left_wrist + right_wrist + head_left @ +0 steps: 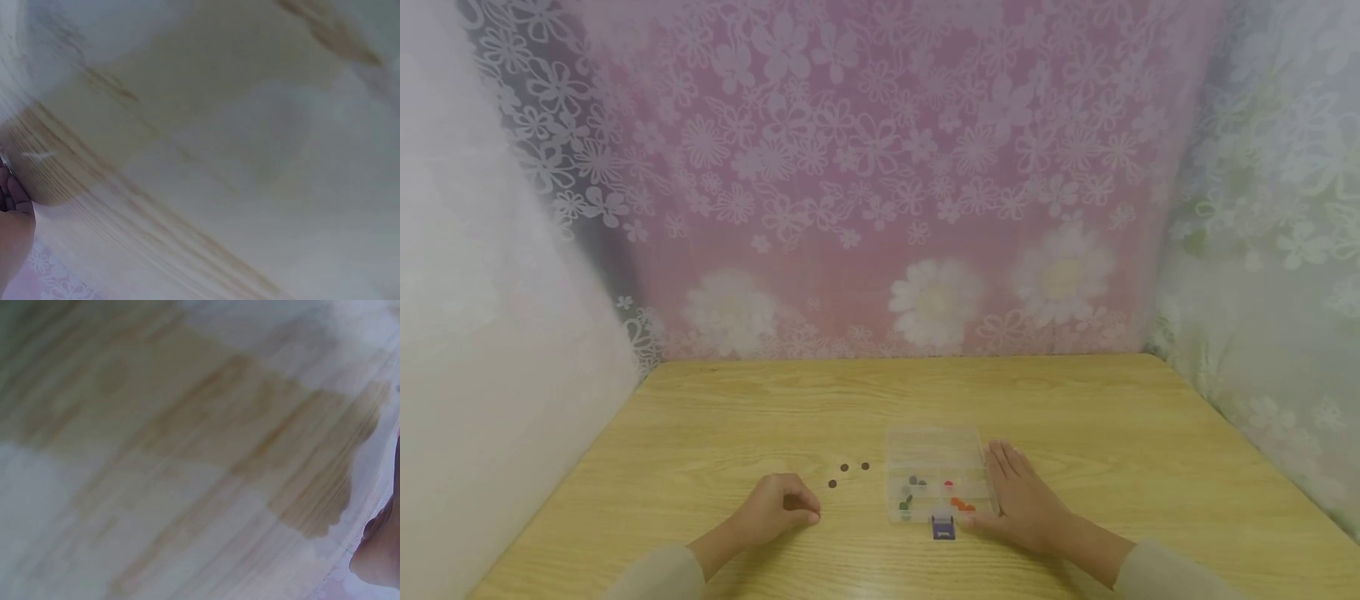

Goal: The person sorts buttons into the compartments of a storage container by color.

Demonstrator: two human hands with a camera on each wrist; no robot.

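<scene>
A clear plastic compartment box (931, 454) lies on the table in the head view, with small grey, green, red and orange pieces in its near compartments. A purple latch (943, 528) sticks out at its front edge. My right hand (1030, 507) rests along the box's right side, fingers straight, thumb at the front corner. Left of the box, my left hand (778, 507) is low over the table, fingers bent and thumb near the index fingertip. Whether a small piece sits between them is too small to tell. Several dark round pieces lie beyond it, including one dark disc (844, 467).
The wooden table (760, 400) runs back to a pink flowered curtain (880, 183). Pale sheets hang at the left and right sides. Both wrist views show mostly blurred tabletop, with part of each hand at the frame's edge.
</scene>
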